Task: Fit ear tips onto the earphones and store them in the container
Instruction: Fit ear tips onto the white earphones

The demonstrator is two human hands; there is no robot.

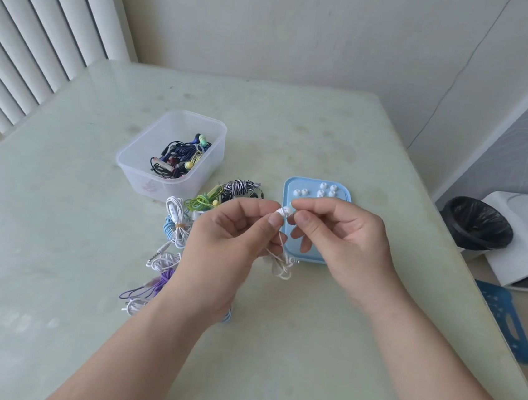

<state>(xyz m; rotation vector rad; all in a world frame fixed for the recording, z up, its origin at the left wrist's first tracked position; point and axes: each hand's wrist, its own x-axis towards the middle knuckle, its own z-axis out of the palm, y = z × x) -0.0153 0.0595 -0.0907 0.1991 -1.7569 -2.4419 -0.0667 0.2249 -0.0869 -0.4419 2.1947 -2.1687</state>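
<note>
My left hand (230, 232) pinches a white earbud (282, 212) between thumb and forefinger, and its white cable (282, 263) hangs down in a bundle to the table. My right hand (337, 233) pinches a small white ear tip (292, 206) against the earbud's end. Behind my hands lies a light blue lid (290, 186) with several loose white ear tips (327, 189) on it. A clear plastic container (137, 157) at the back left holds several coiled earphones.
Coiled earphones lie in a row left of my hands: striped black-and-white (241, 187), green (202, 200), white and blue (174, 223), purple (156, 283). The pale green table (329, 125) ends at the right, where a black bin (476, 224) and a blue stool (507, 320) stand on the floor.
</note>
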